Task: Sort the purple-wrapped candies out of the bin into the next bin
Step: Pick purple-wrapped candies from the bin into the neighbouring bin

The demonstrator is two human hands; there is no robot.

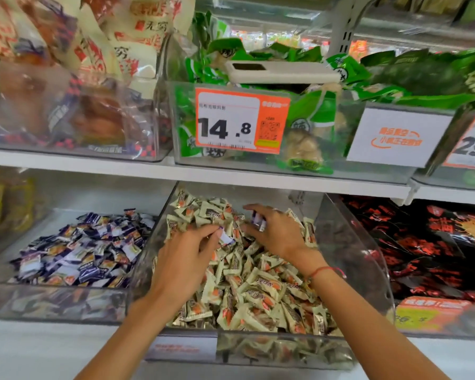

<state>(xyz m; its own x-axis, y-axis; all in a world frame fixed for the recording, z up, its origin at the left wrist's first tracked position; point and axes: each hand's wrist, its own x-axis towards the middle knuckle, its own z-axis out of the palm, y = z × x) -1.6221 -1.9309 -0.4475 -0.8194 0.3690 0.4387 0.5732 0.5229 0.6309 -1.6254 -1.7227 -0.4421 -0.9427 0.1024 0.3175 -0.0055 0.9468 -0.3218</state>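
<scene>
Both hands work inside the middle bin (368, 259), a clear plastic bin on the lower shelf, full of cream-wrapped candies (258, 292). Its clear right wall rises high just beside the right forearm, and its left wall stands just beside the left wrist, so the room to the sides is narrow; above the pile the bin is open up to the white shelf edge (231, 176). The next bin (55, 300) lies directly to the left, touching the middle one, and its top is open too. It holds a heap of purple-wrapped candies (77, 253). The left hand (184, 259) rests on the pile with fingers curled, and its fingertips pinch one purple-wrapped candy (226, 238), a small packet with a white part and purple print. The right hand (274, 231) lies farther back, fingers bent, and holds another purple and white candy (258, 219) between thumb and fingers. A red string (324, 270) goes around the right wrist. On the upper shelf a price tag (240, 120) reads 14.8, with green packets (307, 64) behind it.
</scene>
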